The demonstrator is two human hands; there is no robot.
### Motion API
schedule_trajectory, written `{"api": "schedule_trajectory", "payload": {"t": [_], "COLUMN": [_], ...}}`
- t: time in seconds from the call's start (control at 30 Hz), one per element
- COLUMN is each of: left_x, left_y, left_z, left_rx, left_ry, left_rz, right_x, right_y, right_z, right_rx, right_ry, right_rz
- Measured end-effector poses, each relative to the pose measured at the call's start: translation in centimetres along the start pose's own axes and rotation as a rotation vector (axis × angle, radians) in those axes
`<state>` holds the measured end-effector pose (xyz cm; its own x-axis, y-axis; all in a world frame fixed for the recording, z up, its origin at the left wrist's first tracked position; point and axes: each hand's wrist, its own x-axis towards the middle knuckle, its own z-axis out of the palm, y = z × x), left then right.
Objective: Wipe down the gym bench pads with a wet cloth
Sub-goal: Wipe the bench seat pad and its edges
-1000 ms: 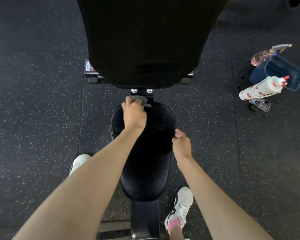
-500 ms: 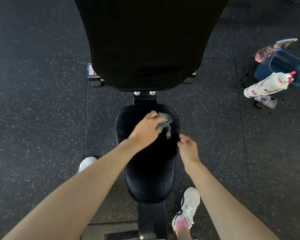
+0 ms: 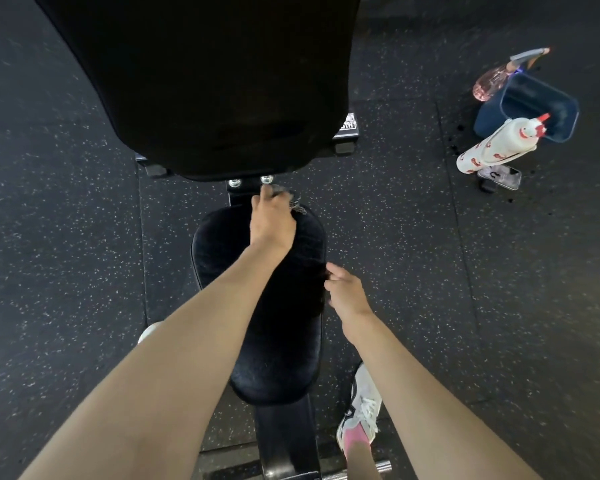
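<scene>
A black seat pad (image 3: 222, 258) lies below me, with the larger black back pad (image 3: 201, 81) raised beyond it. My left hand (image 3: 272, 220) grips a grey cloth (image 3: 293, 202) at the far edge of the seat pad, close to the frame bolts. Only a small crumpled part of the cloth shows past the fingers. My right hand (image 3: 345, 294) rests at the right edge of the seat pad, its fingers loosely curled and holding nothing that I can see.
On the speckled rubber floor to the right stand a dark blue bin (image 3: 530, 110), a white spray bottle with red print (image 3: 492, 147), a pink spray bottle (image 3: 499, 76) and a phone (image 3: 499, 178). My white shoes (image 3: 359, 410) flank the bench frame.
My left hand has swept the cloth from the right middle of the seat pad back up to its far edge. The right hand stays at the pad's right edge.
</scene>
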<state>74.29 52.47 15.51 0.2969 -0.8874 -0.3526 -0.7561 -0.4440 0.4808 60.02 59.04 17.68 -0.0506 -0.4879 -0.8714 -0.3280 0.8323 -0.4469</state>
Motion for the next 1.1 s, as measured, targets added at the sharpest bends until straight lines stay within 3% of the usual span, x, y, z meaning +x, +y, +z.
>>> {"api": "schedule_trajectory", "payload": {"t": [0.2, 0.47, 0.6, 0.73, 0.8, 0.87, 1.1], "left_x": [-1.8, -8.9, -11.8, -12.5, -12.0, -11.8, -16.5], "left_y": [0.8, 1.2, -0.9, -5.8, -8.4, -10.1, -8.6], "left_z": [2.1, 4.6, 3.9, 0.5, -0.9, -1.2, 2.1], "left_rx": [0.085, 0.254, -0.023, -0.083, -0.056, -0.059, -0.119], "left_ry": [-0.145, -0.348, -0.383, 0.066, 0.159, 0.16, 0.164], "left_rz": [0.301, 0.643, 0.514, 0.342, 0.153, 0.009, 0.009], "right_x": [0.2, 0.2, -0.8, -1.3, -1.6, -2.1, -2.5], "right_y": [1.1, 3.7, 4.0, 4.2, 3.9, 3.6, 4.4], "right_z": [-0.6, -0.8, -1.5, -1.3, -0.8, -0.1, -0.2], "right_rx": [0.019, -0.128, -0.176, -0.17, -0.183, -0.17, -0.042], "right_ry": [0.011, 0.168, 0.208, 0.145, 0.094, 0.046, 0.049], "right_rz": [0.042, 0.139, 0.172, 0.137, 0.119, 0.109, 0.094]}}
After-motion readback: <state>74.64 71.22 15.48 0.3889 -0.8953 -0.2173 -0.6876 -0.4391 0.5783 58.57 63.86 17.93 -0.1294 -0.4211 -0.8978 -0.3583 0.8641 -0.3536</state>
